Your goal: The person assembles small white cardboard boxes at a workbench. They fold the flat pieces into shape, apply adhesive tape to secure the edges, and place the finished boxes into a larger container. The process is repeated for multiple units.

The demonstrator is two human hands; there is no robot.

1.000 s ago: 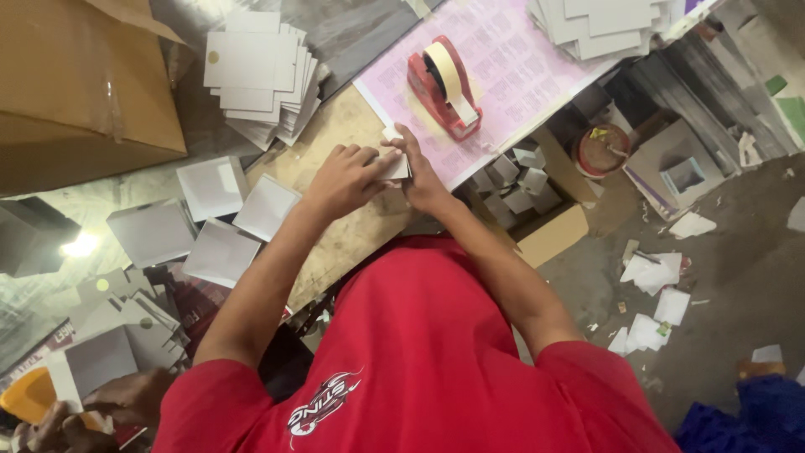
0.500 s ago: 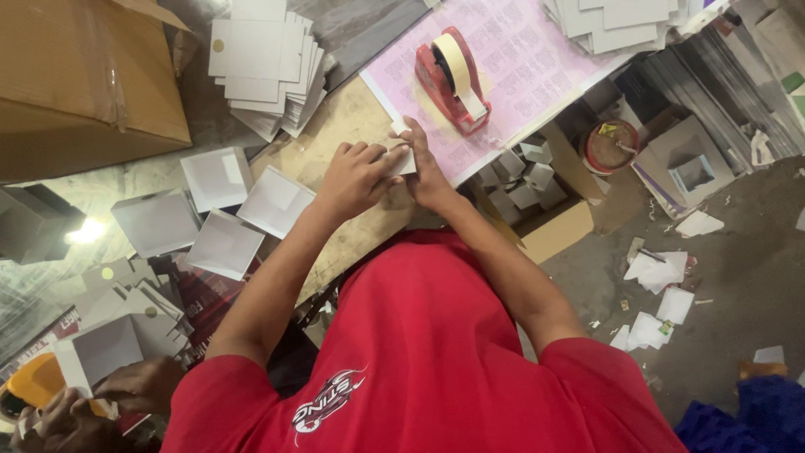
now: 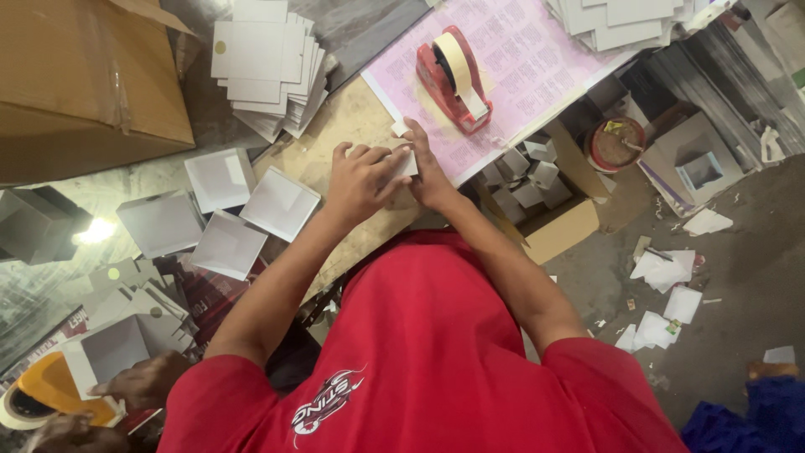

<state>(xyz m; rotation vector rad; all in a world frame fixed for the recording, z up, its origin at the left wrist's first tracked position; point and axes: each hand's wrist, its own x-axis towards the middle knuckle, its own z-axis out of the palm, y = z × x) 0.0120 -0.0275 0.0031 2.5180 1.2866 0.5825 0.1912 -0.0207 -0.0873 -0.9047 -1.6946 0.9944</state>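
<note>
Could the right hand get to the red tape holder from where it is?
Probably yes. The right hand is busy with the small white box, but the red tape holder sits just beyond it on the pink sheet, and nothing lies between them.

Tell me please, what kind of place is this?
Probably a small packaging workshop. The hands fold a small white box beside a red tape dispenser, with stacks of white card blanks and a large cardboard carton around.

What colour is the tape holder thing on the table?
The tape dispenser is red, with a cream-coloured roll of tape on it. The head view shows it best.
</note>
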